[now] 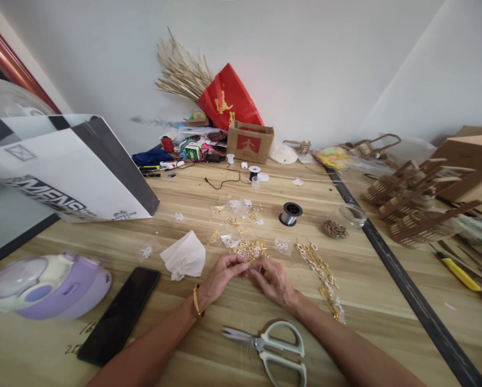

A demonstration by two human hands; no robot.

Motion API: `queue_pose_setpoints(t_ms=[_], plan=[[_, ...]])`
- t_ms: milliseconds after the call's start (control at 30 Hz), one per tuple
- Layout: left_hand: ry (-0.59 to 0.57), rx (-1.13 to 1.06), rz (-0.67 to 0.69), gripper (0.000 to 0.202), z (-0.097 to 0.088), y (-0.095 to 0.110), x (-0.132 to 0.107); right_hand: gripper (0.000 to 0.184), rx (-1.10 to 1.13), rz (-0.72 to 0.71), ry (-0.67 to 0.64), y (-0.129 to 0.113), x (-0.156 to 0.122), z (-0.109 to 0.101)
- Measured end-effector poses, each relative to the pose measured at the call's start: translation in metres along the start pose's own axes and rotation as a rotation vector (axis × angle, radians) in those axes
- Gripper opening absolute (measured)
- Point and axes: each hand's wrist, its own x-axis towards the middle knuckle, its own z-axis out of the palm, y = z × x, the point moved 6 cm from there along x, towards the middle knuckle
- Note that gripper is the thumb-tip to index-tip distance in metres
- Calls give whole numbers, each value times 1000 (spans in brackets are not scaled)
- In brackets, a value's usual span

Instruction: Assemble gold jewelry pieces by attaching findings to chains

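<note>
I see the left hand (224, 275) and right hand (273, 278) meet over the desk (208, 355), thumbs and fingertips pinched together on a tiny piece (249, 265) too small for me to identify. It is just on the near side of a gold-and-silver pile (249, 249), probably kept there for easy picking. Scissors (259, 344) lie between the forearms, I judge for quick reach. A white box (63, 172) reads "MENS" in large letters; a red bag (238, 92) bears gold characters I can't read. Beside the black phone (122, 317), handwriting (72, 349) shows "16" and "25".
</note>
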Motion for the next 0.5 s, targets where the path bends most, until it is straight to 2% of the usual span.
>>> queue_pose_setpoints(t_ms=[267,500], plan=[[6,-19,2,22,-1,0,-1,8,-10,12,9,0,1,-1],[22,-112,-26,22,-3,-7,2,8,-3,-8,-33,-3,0,-1]])
